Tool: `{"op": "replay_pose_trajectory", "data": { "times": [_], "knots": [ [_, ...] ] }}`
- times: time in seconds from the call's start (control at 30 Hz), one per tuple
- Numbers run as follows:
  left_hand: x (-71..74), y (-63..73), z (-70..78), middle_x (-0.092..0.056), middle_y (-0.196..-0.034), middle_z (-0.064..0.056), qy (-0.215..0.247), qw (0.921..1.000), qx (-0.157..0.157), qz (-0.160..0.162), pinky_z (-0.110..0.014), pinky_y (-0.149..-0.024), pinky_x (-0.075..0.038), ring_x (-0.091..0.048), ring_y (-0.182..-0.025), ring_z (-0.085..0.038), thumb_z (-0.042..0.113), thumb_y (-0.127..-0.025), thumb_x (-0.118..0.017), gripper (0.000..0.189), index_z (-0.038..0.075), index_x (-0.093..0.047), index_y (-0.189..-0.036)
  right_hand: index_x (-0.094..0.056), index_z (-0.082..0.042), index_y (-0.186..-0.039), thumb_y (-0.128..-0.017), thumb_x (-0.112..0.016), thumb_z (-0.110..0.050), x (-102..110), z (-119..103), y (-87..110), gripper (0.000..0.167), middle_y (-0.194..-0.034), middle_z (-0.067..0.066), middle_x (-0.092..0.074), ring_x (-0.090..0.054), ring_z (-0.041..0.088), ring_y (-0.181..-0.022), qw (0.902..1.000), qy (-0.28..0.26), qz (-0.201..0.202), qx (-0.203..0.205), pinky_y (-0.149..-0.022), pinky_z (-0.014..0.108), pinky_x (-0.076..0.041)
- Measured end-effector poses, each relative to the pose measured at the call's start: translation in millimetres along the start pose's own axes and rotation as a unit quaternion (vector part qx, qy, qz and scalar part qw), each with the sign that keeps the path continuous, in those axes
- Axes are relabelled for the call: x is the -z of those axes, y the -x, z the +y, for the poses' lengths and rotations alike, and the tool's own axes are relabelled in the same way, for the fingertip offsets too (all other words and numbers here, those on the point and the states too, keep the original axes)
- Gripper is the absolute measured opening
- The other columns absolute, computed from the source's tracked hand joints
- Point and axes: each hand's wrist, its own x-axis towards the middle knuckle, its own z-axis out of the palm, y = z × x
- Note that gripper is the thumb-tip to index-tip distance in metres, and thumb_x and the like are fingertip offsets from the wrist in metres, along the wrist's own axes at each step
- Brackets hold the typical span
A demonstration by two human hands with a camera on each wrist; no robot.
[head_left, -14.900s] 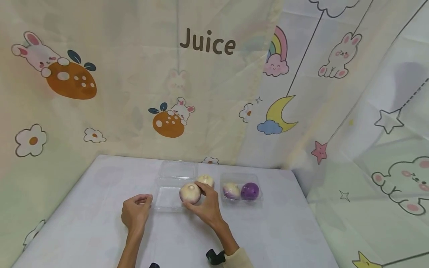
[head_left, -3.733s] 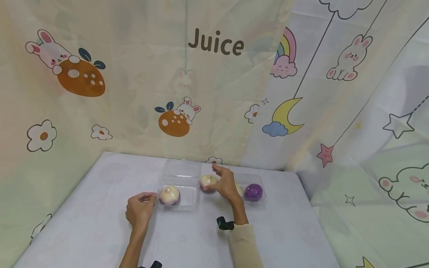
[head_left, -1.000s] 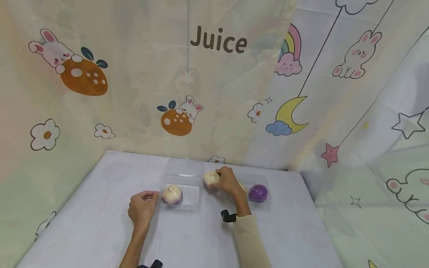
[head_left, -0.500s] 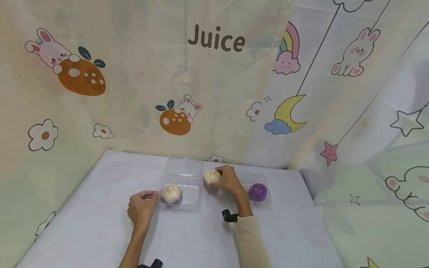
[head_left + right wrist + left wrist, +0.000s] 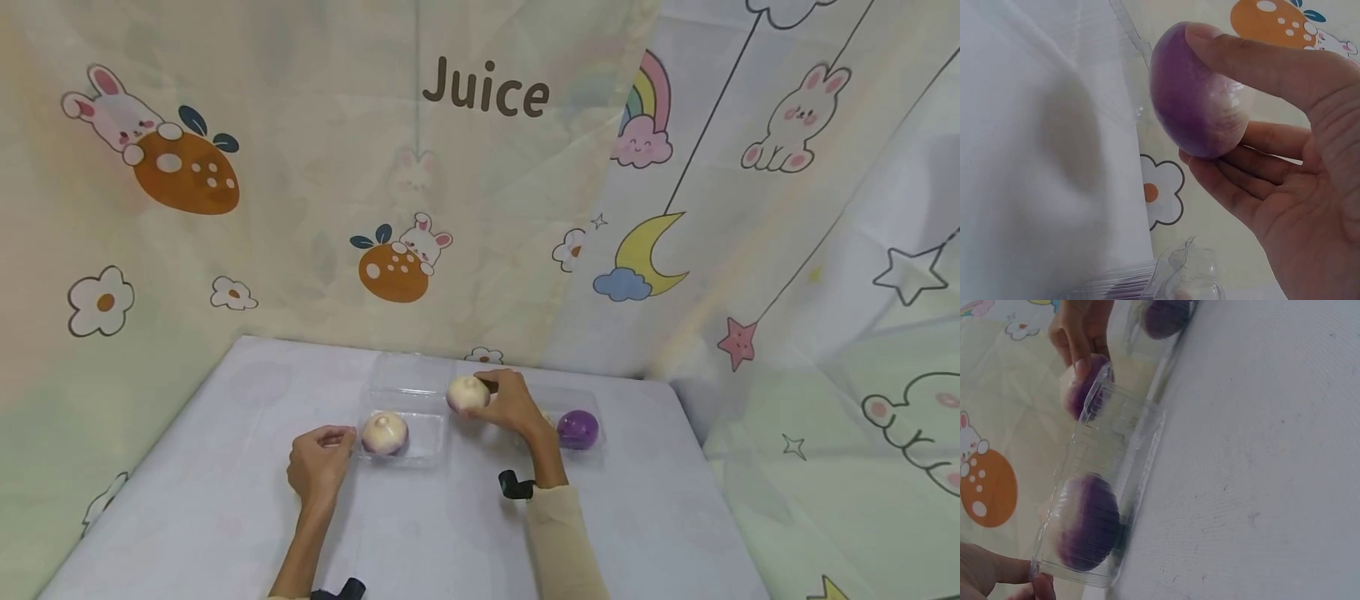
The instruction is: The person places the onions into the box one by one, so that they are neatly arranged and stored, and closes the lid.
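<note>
My right hand [image 5: 516, 406] grips a white-and-purple turnip [image 5: 467, 395] between thumb and fingers, beside the right edge of an open clear plastic box [image 5: 427, 440]. The right wrist view shows this turnip [image 5: 1194, 94] raised, with a shadow on the white surface below. A second turnip [image 5: 385, 434] sits in the left half of the box, white nub up; its purple underside [image 5: 1094, 519] shows in the left wrist view. My left hand [image 5: 318, 467] pinches the box's left rim, thumb and fingertip [image 5: 1044, 586] at the edge.
Farther right stands another clear box [image 5: 592, 404] with a purple round piece [image 5: 577, 429] and a pale one mostly hidden behind my right wrist. The first box's lid [image 5: 412, 372] lies back toward the printed curtain [image 5: 300, 208] behind the white table [image 5: 435, 542].
Earlier, my right hand set the first turnip into the left half of the box. It then took hold of the second, now lifted and shifted slightly left. My left hand stays at the rim.
</note>
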Motion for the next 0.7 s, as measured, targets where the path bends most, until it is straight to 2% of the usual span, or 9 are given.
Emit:
{"op": "replay_pose_trajectory", "data": {
  "times": [0.13, 0.5, 0.7],
  "knots": [
    [-0.3, 1.2, -0.5, -0.083, -0.087, -0.017, -0.001, 1.0000, 0.001, 0.001, -0.033, -0.069, -0.047, -0.069, -0.057, -0.010, 0.016, -0.096, -0.079, 0.016, 0.001, -0.084, -0.098, -0.072, 0.003, -0.136, -0.076, -0.099, -0.027, -1.1, 1.0, 1.3, 0.073, -0.125, 0.017, -0.081, -0.079, 0.031, -0.111, 0.9999, -0.008, -0.006, 0.008, -0.102, 0.054, -0.065],
    [-0.3, 2.7, -1.2, -0.083, -0.083, -0.015, 0.005, 1.0000, -0.006, -0.004, -0.030, -0.066, -0.045, -0.067, -0.057, -0.009, 0.017, -0.096, -0.079, 0.016, 0.001, -0.084, -0.097, -0.073, -0.001, -0.137, -0.077, -0.099, -0.029, -6.6, -0.8, 4.7, 0.071, -0.128, 0.013, -0.081, -0.079, 0.028, -0.113, 0.9994, -0.018, -0.016, 0.024, -0.104, 0.050, -0.065],
    [0.3, 2.6, -0.9, -0.083, -0.085, -0.017, 0.002, 1.0000, -0.007, 0.005, -0.031, -0.067, -0.045, -0.069, -0.058, -0.011, 0.017, -0.096, -0.079, 0.017, 0.001, -0.084, -0.097, -0.074, -0.001, -0.136, -0.077, -0.099, -0.028, -10.3, -3.6, 3.8, 0.070, -0.127, 0.013, -0.081, -0.079, 0.028, -0.111, 0.9984, -0.020, -0.024, 0.046, -0.103, 0.052, -0.066]
  ]
}}
